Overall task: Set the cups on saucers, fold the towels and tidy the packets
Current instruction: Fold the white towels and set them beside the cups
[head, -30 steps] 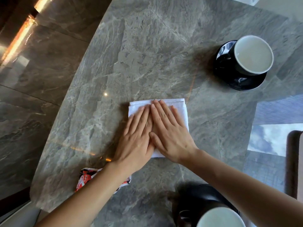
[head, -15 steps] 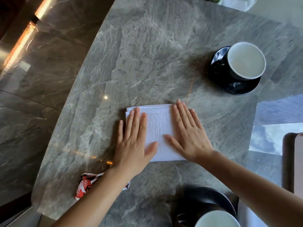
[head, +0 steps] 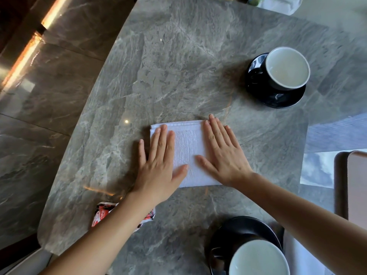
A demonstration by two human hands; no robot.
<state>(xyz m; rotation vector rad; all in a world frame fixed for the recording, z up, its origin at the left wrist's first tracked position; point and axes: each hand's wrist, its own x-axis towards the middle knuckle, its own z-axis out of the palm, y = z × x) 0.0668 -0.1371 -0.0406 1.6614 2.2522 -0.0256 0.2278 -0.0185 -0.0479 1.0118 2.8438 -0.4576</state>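
Observation:
A folded white towel [head: 187, 147] lies flat in the middle of the grey marble table [head: 178, 66]. My left hand [head: 158, 165] presses flat on its left part, my right hand [head: 224, 155] flat on its right edge, fingers spread. A black cup with a white inside [head: 287, 68] stands on a black saucer [head: 278, 98] at the far right. A second such cup [head: 258, 259] sits on a black saucer [head: 244, 227] at the near edge. A red and white packet [head: 103, 213] lies near left, partly hidden under my left forearm.
The table's curved left edge drops to a glossy stone floor [head: 39, 96]. A white cloth [head: 282, 4] and small items sit at the far edge. A brown chair back [head: 353, 185] stands at the right. Another white cloth [head: 301, 259] shows beside the near saucer.
My hands, together on the towel's middle a second ago, have slid apart to its left and right sides. The view has tilted slightly.

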